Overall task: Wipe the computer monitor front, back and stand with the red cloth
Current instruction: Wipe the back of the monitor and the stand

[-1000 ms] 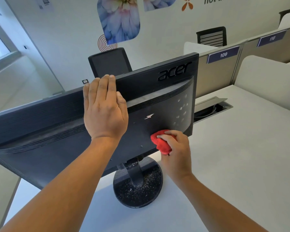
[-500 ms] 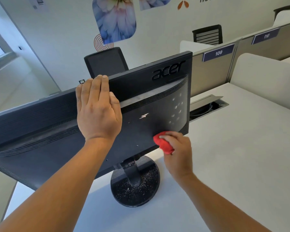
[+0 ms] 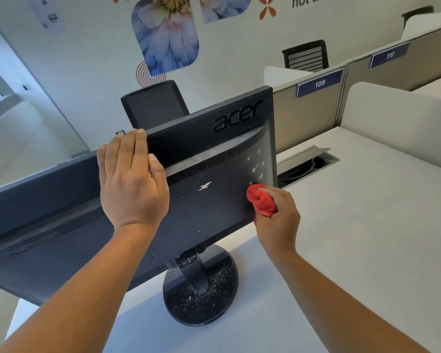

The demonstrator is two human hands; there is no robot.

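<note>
A black Acer monitor [image 3: 209, 210] stands with its back toward me on a round black stand [image 3: 201, 299] speckled with dust and crumbs. My left hand [image 3: 133, 184] lies flat on the upper back of the monitor, fingertips over its top edge. My right hand [image 3: 278, 220] holds a bunched red cloth [image 3: 261, 200] pressed against the monitor's lower right back, near a cluster of pale spots. The screen side is hidden from me.
The monitor stands on a white desk [image 3: 354, 250]. An open cable hatch [image 3: 306, 161] lies just behind the monitor's right edge. A black chair [image 3: 153, 105] stands beyond the monitor. Beige partitions numbered 109 [image 3: 318, 84] and 110 rise at the right.
My right hand has carried the red cloth rightward and slightly up along the monitor's lower back, toward its right edge. My left hand stays flat on the monitor.
</note>
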